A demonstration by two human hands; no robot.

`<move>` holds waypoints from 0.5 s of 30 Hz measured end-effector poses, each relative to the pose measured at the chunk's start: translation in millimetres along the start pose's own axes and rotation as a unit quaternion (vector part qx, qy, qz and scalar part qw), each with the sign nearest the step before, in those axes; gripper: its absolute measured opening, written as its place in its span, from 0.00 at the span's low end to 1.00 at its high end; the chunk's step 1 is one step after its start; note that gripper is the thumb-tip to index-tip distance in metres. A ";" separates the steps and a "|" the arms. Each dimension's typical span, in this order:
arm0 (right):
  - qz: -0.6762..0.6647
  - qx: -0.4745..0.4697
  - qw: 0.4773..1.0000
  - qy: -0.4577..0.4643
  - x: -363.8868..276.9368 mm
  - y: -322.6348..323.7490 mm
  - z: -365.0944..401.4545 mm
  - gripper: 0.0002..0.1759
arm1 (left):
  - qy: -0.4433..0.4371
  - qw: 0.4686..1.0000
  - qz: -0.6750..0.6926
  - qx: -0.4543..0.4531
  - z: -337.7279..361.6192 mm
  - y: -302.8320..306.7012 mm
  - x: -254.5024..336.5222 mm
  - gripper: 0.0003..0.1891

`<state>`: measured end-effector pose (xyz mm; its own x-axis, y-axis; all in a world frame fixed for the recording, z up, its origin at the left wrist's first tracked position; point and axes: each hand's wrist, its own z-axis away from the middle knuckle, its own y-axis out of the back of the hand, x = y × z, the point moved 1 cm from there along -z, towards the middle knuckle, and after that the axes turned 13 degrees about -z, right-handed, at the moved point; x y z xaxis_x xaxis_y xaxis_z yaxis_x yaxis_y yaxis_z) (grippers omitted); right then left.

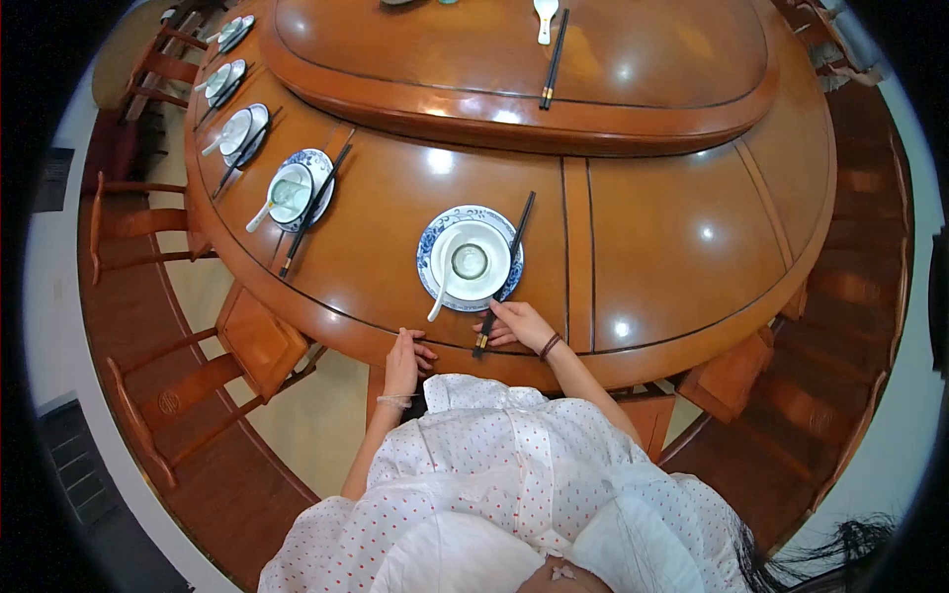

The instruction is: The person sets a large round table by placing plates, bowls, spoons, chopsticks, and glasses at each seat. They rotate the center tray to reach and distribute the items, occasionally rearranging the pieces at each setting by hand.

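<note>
In the head view, my right hand (519, 324) has its thumb and fingers around the lower part of a pair of black chopsticks (521, 219). They lie slanted over the right side of a blue-and-white plate (428, 275). On that plate sits a white bowl (451, 235) with a small clear glass (469, 261) inside. A white spoon (438, 301) points toward me at the plate's lower left. My left hand (403, 362) rests at the table's near edge, fingers loosely extended and holding nothing.
More place settings with plates (318, 168) line the round wooden table's (504, 178) left side. A raised turntable (415, 59) carries another white spoon (545, 22) and black chopsticks (556, 59). Wooden chairs (259, 341) stand around the rim.
</note>
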<state>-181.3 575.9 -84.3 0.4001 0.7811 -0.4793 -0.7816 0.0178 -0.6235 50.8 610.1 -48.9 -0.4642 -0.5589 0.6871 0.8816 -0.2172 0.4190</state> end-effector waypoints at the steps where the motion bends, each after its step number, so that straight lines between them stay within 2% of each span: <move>1: -0.002 0.017 1.000 -0.005 0.7 0.2 -0.5 0.24 | -0.006 1.000 -0.010 -0.001 -0.1 1.8 -0.3 0.28; 3: -0.014 0.015 1.000 0.014 4.3 1.2 3.1 0.24 | -0.015 1.000 -0.018 0.003 2.1 6.4 0.2 0.30; 5: 0.030 0.072 0.997 0.028 6.3 5.8 5.8 0.23 | -0.068 0.996 -0.025 0.044 2.1 14.1 7.4 0.26; 6: 0.043 0.087 0.994 0.046 1.2 6.5 14.1 0.22 | -0.095 0.993 -0.006 0.071 -3.0 19.7 4.0 0.20; 7: 0.057 0.101 0.991 0.065 -7.6 6.4 25.9 0.21 | -0.104 0.991 -0.002 0.080 -10.0 28.4 15.4 0.20; 9: 0.095 0.171 0.970 0.147 -25.3 9.2 45.2 0.18 | -0.164 0.969 -0.039 0.181 -17.3 54.5 50.1 0.16; 11: 0.143 0.277 0.920 0.236 -57.6 5.0 56.0 0.15 | -0.282 0.912 -0.169 0.245 -45.0 83.5 90.3 0.11; 12: 0.178 0.294 0.889 0.304 -75.4 -2.2 54.7 0.15 | -0.351 0.861 -0.251 0.271 -63.9 94.8 112.7 0.11; 13: 0.212 0.310 0.850 0.368 -96.1 -12.8 49.9 0.16 | -0.389 0.838 -0.283 0.258 -81.5 102.3 140.0 0.12; 15: 0.264 0.256 0.802 0.471 -144.0 -54.9 24.7 0.16 | -0.467 0.769 -0.372 0.228 -132.8 110.4 186.1 0.19</move>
<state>-207.8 477.8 34.2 -0.0557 -0.0493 -0.9972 -0.9588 0.2815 0.0396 73.1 375.8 46.4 -0.8718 0.4496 0.1944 0.3208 0.2242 0.9202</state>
